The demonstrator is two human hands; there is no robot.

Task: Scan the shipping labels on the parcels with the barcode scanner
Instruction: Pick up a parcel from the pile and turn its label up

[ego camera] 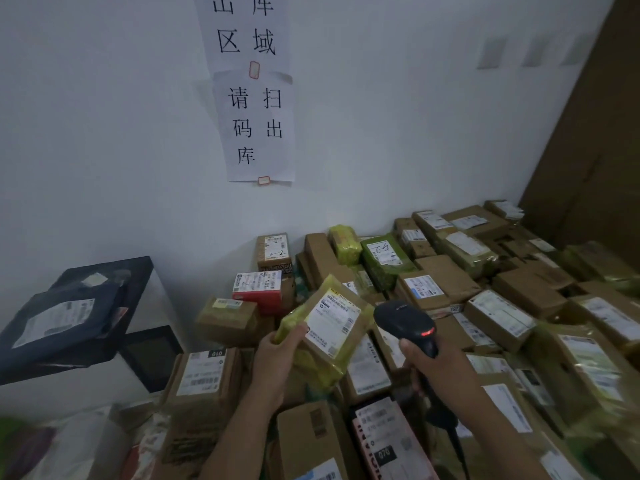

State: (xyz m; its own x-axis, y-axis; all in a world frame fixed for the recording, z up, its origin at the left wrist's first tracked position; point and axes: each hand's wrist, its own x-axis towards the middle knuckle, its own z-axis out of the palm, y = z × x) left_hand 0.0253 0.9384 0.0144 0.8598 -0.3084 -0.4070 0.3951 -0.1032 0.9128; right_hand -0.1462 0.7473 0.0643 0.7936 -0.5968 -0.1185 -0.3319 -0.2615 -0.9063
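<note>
- Parcel (322,344) in yellow-green wrap is held up over the pile (519,292), label (332,320) facing up.
- Left hand (277,355) has its grip curled round the parcel's lower left corner.
- Scanner (405,323) sits just right of the label, red light on.
- Right hand (429,362) has its grip wrapped round the scanner's handle.

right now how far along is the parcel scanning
Done: nothing shows which parcels are already scanned; a dark mailer lies apart on the black stand, perhaps finished. In hand: the left hand holds a yellow-taped parcel, label facing the scanner gripped in the right hand, its red light lit. Left: the big pile of labelled boxes, seemingly most of the job.
</note>
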